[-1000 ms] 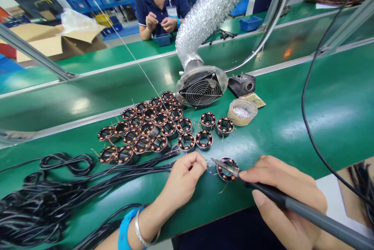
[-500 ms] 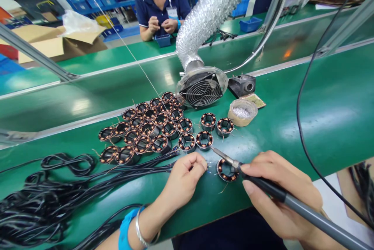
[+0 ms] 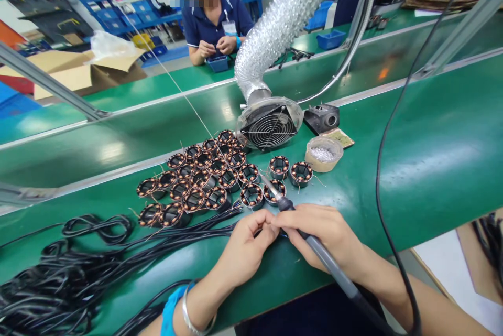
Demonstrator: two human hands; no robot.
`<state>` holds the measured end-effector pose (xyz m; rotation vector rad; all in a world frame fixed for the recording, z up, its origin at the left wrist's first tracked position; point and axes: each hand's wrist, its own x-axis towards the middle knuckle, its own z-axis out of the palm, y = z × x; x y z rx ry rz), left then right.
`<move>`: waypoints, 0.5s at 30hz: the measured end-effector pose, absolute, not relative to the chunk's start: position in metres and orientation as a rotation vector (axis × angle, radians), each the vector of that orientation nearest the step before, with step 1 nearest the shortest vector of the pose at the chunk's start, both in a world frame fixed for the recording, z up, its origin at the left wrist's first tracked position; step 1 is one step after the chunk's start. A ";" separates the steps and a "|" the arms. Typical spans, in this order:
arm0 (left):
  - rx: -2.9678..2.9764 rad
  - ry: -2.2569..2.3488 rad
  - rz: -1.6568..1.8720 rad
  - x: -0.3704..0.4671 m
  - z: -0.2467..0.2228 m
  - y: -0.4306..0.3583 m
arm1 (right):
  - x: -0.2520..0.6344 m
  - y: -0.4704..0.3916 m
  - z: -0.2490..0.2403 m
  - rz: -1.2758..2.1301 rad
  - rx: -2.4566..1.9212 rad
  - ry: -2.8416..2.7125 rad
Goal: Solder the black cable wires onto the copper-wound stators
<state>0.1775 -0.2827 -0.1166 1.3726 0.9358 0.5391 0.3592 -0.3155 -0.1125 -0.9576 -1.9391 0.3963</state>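
My left hand (image 3: 251, 244) pinches the end of a black cable (image 3: 212, 234), whose thin wires stick out past the fingertips. Touching those fingertips, my right hand (image 3: 322, 234) is wrapped round a soldering iron (image 3: 330, 262). The iron's metal tip points up and left, over a copper-wound ring (image 3: 274, 192). Just left of it is another wound ring (image 3: 252, 196), and two more stand behind, one of them at the right (image 3: 301, 173). My right hand hides the ring near the table's front.
A fan hood (image 3: 271, 126) on a silver duct hangs over the green table (image 3: 393, 168). Near it are an iron holder (image 3: 324, 118) and a round tub (image 3: 324, 153). Several rings and a black cable pile (image 3: 51, 283) lie left. A person (image 3: 220, 26) sits opposite.
My right hand has moved left with the iron to meet my left fingertips. The iron's tip has shifted left and up. The front ring is now covered. The view has tilted slightly.
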 end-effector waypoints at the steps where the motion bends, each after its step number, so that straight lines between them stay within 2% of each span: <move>1: 1.388 0.923 0.526 0.177 -0.115 -0.282 | 0.359 -0.316 -0.112 0.372 -0.953 -1.930; 15: 1.124 1.137 0.546 0.188 -0.116 -0.296 | 0.367 -0.330 -0.121 0.387 -1.043 -1.835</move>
